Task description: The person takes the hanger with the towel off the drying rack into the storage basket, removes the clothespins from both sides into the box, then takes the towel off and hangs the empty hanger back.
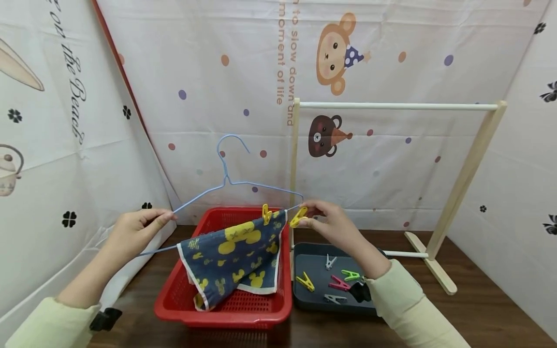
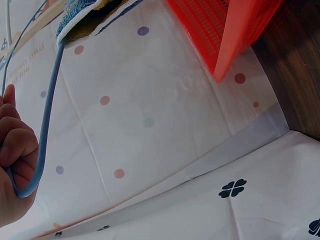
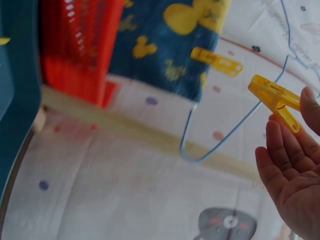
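Observation:
My left hand [image 1: 124, 241] grips the left corner of a blue wire hanger [image 1: 265, 185], its hook pointing up. Over the hanger's lower bar hangs a dark blue cloth [image 1: 228, 258] with yellow mouse-head figures and white edging. One yellow clothespin [image 1: 266, 215] sits on the cloth's upper edge, toward the right. Another yellow clothespin [image 3: 275, 100] is pinched between thumb and fingers of my right hand [image 1: 332, 224], close to the hanger's right corner. In the right wrist view this clothespin is apart from the cloth. The left wrist view shows fingers curled round the wire.
Below the cloth stands a red plastic basket [image 1: 224, 318]. A dark tray [image 1: 311, 261] to its right holds several clothespins, among them a pink one [image 1: 339, 283] and a green one [image 1: 350, 275]. Behind the tray rises a wooden rack [image 1: 465, 179] with a white top rod [image 1: 396, 106].

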The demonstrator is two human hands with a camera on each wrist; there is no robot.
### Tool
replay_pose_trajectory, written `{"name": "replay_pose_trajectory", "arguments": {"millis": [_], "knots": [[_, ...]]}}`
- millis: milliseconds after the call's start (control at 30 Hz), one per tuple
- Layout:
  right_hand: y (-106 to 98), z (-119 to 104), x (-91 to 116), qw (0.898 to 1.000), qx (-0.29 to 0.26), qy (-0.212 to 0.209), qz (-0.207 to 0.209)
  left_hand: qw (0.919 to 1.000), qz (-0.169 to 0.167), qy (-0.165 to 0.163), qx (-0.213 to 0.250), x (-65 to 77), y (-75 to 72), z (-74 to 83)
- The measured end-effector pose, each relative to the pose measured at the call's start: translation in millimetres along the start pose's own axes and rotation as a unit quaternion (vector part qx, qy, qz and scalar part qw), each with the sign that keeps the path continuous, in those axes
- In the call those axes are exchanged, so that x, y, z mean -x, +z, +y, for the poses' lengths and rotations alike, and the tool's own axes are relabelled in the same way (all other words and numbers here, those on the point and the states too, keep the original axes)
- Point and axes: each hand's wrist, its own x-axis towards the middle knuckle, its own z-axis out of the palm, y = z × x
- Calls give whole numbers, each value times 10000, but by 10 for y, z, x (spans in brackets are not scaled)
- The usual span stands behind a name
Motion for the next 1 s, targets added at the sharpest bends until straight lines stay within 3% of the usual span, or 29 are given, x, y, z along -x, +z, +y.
{"name": "replay_pose_trajectory", "arguments": {"millis": [333,1000], "knots": [[-165,380,222,9959,375,811,-112,10000,-9,8,48,33,8,-37],[-293,974,351,9823,748,1512,-811,9999,-93,-82,-106,28,21,-25]]}}
